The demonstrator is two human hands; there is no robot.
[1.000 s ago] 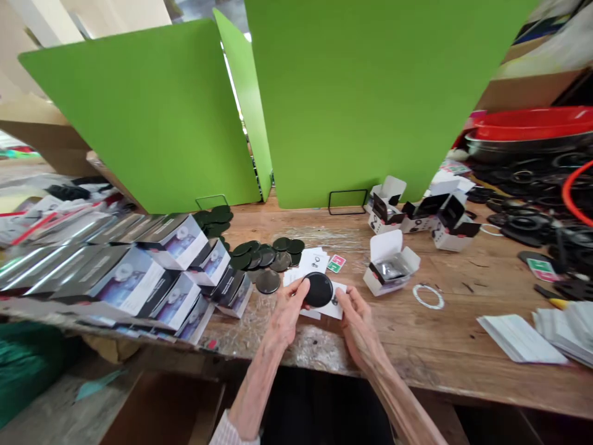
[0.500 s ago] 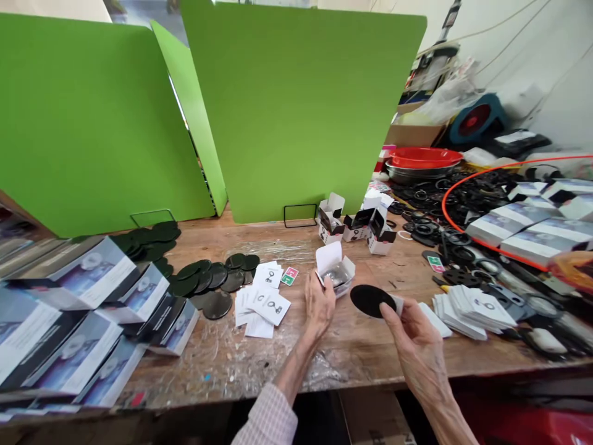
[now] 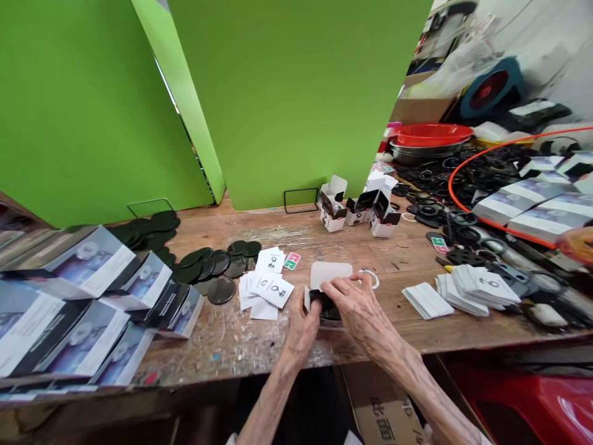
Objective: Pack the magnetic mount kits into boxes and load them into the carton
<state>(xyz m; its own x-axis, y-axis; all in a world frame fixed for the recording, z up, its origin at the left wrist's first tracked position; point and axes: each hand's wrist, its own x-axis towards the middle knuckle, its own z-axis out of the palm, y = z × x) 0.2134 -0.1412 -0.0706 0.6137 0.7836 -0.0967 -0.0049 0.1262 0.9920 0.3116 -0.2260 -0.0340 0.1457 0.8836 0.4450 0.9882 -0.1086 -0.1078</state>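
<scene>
Open box near front edge of table, rear flap up, dark contents partly hidden by hands. Left hand clamped on box's left side, thumb inside. Right hand over box's right side, fingers bent; can't tell if gripping. Hands close, box between. Printed cards, then dark discs, toward left edge. White ring just beyond right hand. Three open boxes toward back edge.
</scene>
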